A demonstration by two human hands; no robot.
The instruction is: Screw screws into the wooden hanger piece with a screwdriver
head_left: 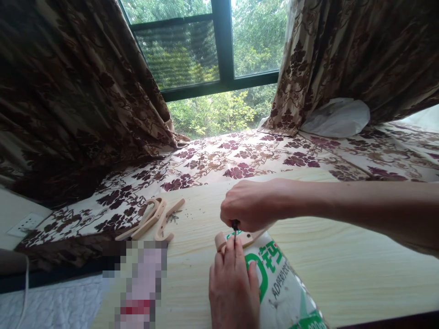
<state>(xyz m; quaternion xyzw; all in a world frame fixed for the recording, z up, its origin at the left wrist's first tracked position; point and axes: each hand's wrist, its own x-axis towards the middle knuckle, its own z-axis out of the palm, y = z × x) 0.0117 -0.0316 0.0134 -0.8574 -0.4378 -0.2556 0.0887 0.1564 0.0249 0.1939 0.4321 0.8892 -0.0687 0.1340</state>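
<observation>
My right hand [252, 205] is closed in a fist around a screwdriver [235, 225], whose dark collar and thin metal shaft point down. Beneath the shaft lies a curved pale wooden piece [249, 238] with a dark hole in it. My left hand [233, 285] comes up from the bottom edge, its fingers together and pressed on that piece beside the shaft's tip. The tip itself is hidden by the fingers. Under both hands is a flat white-and-green printed sheet [291, 288], perhaps cardboard. More curved wooden pieces [151, 222] lie to the left, next to a small heap of screws [173, 217].
Everything rests on a pale wood-grain tabletop [360, 269]. A blurred-out pinkish item [144, 278] lies at its left front. Behind is a flowered cloth [236, 157] below the window [222, 50], with a white plastic bag [339, 118] at the right. A wall socket [26, 224] is far left.
</observation>
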